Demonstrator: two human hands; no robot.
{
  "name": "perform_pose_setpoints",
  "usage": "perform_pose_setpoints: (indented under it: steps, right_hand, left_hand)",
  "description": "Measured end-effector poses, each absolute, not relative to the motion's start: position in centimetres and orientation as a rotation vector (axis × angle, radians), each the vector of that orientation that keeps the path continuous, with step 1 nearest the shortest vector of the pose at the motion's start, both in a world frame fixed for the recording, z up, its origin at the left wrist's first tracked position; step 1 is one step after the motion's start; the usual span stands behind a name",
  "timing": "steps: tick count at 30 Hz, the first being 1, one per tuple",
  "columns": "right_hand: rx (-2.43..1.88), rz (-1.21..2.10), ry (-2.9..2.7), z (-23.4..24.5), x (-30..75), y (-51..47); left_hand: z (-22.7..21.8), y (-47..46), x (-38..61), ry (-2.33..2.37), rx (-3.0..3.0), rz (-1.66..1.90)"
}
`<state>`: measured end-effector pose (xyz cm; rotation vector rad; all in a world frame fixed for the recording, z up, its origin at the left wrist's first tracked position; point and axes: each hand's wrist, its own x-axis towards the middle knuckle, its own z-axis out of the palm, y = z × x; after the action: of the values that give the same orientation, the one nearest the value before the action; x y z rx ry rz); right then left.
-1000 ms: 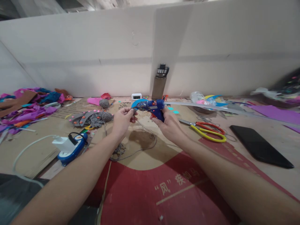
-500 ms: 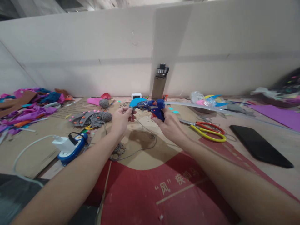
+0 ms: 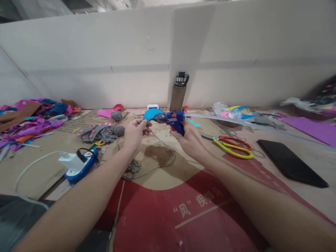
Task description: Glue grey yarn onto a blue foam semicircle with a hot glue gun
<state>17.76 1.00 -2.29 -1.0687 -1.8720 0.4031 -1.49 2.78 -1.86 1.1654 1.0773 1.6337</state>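
Glue gun [image 3: 173,120], blue, above the surface [image 3: 47,164].
Fingers of our right hand [image 3: 190,140] clamp its grip; fingers of our left hand [image 3: 135,134] pinch a blue disc [image 3: 152,113] at its nozzle.

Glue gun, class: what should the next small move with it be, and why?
Probably a gentle squeeze of the trigger: the right hand grips the glue gun, its nozzle sits right at the blue piece pinched in the left hand, and a glue stick is loaded at the back.
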Motion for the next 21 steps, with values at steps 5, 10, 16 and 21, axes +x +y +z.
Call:
perform_pose_setpoints:
  steps: [5,10,16,21]
  right_hand:
    - [-1.092,0.394,-1.875,-2.2,17.8,1.0]
    - [-1.107,0.515,-1.792,-2.9,17.7,1.6]
    - [-1.380,1.033,-1.627,-4.6,17.9,3.7]
    - [-1.571,0.404,-1.871,-4.7,18.8,4.9]
  left_hand:
    - [-1.6,2.7,-1.6,1.061,1.100,1.649]
    - [-1.0,2.4,-1.6,1.035,1.016,1.683]
    - [-1.0,2.3,-1.5,1.035,1.102,1.691]
    - [-1.1,1.9,-0.8,1.188,1.209,1.709]
